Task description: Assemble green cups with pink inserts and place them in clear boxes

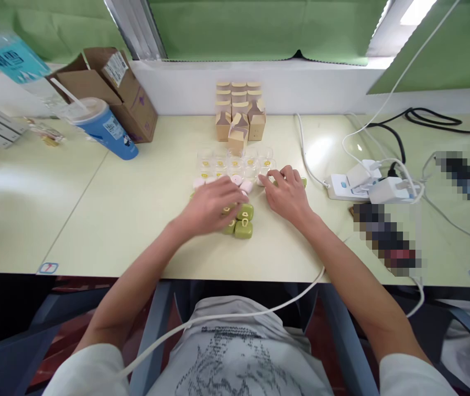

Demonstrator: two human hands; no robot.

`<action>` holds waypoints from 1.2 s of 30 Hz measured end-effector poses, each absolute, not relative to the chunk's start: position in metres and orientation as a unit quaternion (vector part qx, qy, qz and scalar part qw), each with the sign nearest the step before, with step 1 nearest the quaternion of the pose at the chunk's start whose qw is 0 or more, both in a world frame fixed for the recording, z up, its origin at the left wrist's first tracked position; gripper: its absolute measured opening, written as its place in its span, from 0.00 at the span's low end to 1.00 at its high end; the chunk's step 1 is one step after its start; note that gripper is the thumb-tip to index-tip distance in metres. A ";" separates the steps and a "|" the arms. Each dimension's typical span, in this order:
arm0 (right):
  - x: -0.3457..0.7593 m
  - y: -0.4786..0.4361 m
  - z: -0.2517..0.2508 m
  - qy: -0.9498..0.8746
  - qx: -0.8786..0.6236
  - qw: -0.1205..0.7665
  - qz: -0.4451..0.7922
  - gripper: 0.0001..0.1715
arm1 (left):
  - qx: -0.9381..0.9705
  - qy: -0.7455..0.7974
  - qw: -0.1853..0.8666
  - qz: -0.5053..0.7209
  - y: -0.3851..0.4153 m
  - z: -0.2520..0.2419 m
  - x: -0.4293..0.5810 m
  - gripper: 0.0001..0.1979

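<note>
My left hand (215, 204) is over the left part of a cluster of glossy green rounded cases (244, 229) with pale marks on top. Its fingers are bent and held together, and what they hold, if anything, is hidden. Pale pink rounded pieces (246, 186) lie just beyond its fingertips. My right hand (288, 193) rests to the right of the cluster, with its fingers curled and the fingertips closed at a small whitish-pink piece (261, 180). A green item (303, 182) shows partly behind that hand. Beyond both hands stand rows of clear little containers (235, 163) with yellow marks.
Small brown cardboard boxes (239, 129) stand in rows against the wall. At left are a blue cup (111, 133) with a straw, an opened carton (136, 104) and a bottle (16, 60). A power strip (342, 187) with chargers lies right; a white cable (260, 313) crosses my lap.
</note>
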State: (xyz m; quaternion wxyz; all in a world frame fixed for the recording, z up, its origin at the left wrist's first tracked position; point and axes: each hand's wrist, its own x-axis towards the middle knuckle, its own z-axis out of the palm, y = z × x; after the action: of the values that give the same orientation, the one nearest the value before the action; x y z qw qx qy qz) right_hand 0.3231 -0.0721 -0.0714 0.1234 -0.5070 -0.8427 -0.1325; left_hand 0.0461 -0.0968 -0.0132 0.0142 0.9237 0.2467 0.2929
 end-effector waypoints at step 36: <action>0.347 -0.044 -0.036 -0.648 -0.358 0.626 0.245 0.29 | 0.945 0.201 0.178 0.187 -0.102 0.041 0.083 0.23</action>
State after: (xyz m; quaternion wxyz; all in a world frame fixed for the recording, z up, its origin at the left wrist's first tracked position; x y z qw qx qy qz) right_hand 0.3467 -0.0438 -0.0363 0.6262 -0.3583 -0.6479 0.2445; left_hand 0.0835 -0.1021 0.0411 0.1778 0.9450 0.2008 0.1872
